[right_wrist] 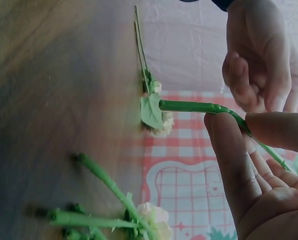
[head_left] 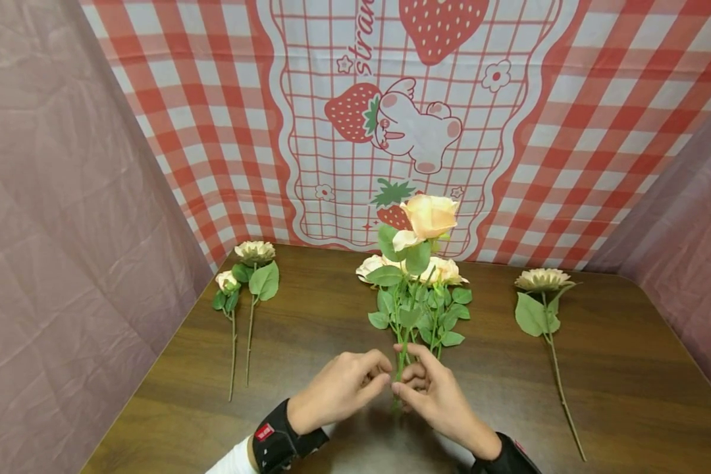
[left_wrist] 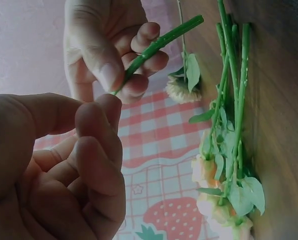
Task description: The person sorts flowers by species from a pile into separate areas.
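My right hand [head_left: 441, 392] pinches the green stem [right_wrist: 186, 106] of a peach rose [head_left: 431, 216] between thumb and fingers. The rose stands upright with its bloom on top, and its cut lower end shows in both wrist views. Close at the stem's left side is my left hand [head_left: 346, 385], its fingers loosely bent and nothing visible between them. Behind the raised stem, more peach roses [head_left: 444, 271] lie together on the table, blooms toward the back. Their bare stem ends [left_wrist: 241, 90] point toward me, partly hidden by the hands in the head view.
On the left of the brown wooden table [head_left: 184, 421] lie a small rosebud [head_left: 228, 282] and a cream many-petalled flower [head_left: 255, 253]. A similar cream flower [head_left: 543, 280] lies at the right. A red-and-white strawberry cloth [head_left: 213, 118] hangs behind, with pink curtains [head_left: 53, 197] at the sides.
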